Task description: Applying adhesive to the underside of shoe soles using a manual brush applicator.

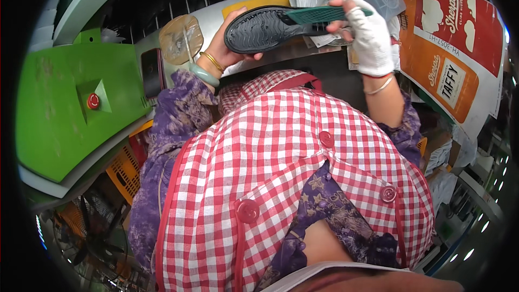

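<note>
Left hand [220, 42] holds a black, ridged sole [258, 30] steady (I judge) for the right hand [368, 39], pinching a green, textured strip [316, 15].

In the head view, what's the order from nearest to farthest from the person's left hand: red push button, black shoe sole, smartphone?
1. Black shoe sole: held in the left hand.
2. Smartphone: to the hand's left.
3. Red push button: farther left, on the green panel.
</note>
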A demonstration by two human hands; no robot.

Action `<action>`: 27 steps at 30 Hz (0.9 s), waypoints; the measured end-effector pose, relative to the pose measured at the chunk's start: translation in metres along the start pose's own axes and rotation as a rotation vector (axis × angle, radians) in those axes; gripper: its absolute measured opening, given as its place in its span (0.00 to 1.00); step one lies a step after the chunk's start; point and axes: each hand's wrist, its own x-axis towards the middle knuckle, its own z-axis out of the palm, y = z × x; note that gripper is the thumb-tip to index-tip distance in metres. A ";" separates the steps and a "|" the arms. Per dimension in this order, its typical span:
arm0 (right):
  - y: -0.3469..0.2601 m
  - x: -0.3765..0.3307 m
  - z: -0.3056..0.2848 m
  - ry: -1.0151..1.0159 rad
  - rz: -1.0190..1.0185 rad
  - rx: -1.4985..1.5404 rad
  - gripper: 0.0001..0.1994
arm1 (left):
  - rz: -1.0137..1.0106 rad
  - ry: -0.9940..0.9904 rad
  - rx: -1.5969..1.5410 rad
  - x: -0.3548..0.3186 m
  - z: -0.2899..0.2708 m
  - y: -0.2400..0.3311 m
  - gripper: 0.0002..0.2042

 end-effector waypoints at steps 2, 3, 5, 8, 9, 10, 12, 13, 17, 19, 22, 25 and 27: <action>0.007 -0.003 0.021 0.103 -0.094 -0.106 0.15 | 0.085 0.005 -0.040 0.007 0.009 -0.007 0.27; 0.011 -0.007 0.030 0.098 -0.061 -0.146 0.12 | 0.105 0.026 -0.056 0.012 0.012 -0.010 0.27; 0.033 -0.015 0.045 0.083 -0.282 -0.206 0.09 | 0.150 0.075 -0.087 0.017 0.020 -0.012 0.27; 0.031 -0.030 0.061 -0.091 -0.222 -0.169 0.09 | 0.157 0.225 -0.095 0.021 0.022 -0.016 0.28; 0.032 -0.031 0.063 -0.114 -0.133 -0.051 0.09 | 0.175 0.237 -0.103 0.022 0.023 -0.017 0.28; 0.027 -0.028 0.058 -0.098 -0.035 -0.012 0.10 | 0.164 0.225 -0.125 0.020 0.024 -0.018 0.28; 0.031 -0.019 0.046 0.060 0.032 0.047 0.11 | 0.154 0.106 -0.126 0.016 0.019 -0.017 0.29; 0.032 -0.014 0.040 0.146 0.040 0.055 0.11 | 0.125 0.042 -0.091 0.016 0.009 -0.020 0.27; 0.017 -0.011 0.024 0.371 -0.167 0.151 0.12 | 0.179 0.057 -0.016 -0.001 0.018 -0.021 0.27; 0.006 -0.013 0.019 0.555 -0.242 0.140 0.14 | 0.238 0.046 -0.048 -0.021 0.038 -0.016 0.23; -0.021 -0.019 0.020 0.725 -0.281 0.263 0.19 | 0.321 -0.054 0.084 -0.045 0.056 0.000 0.21; -0.025 -0.025 0.006 0.693 -0.358 0.422 0.19 | 0.494 -0.070 0.115 -0.067 0.086 0.029 0.20; -0.027 -0.028 0.005 0.717 -0.353 0.471 0.19 | 0.690 -0.107 0.170 -0.068 0.101 0.060 0.24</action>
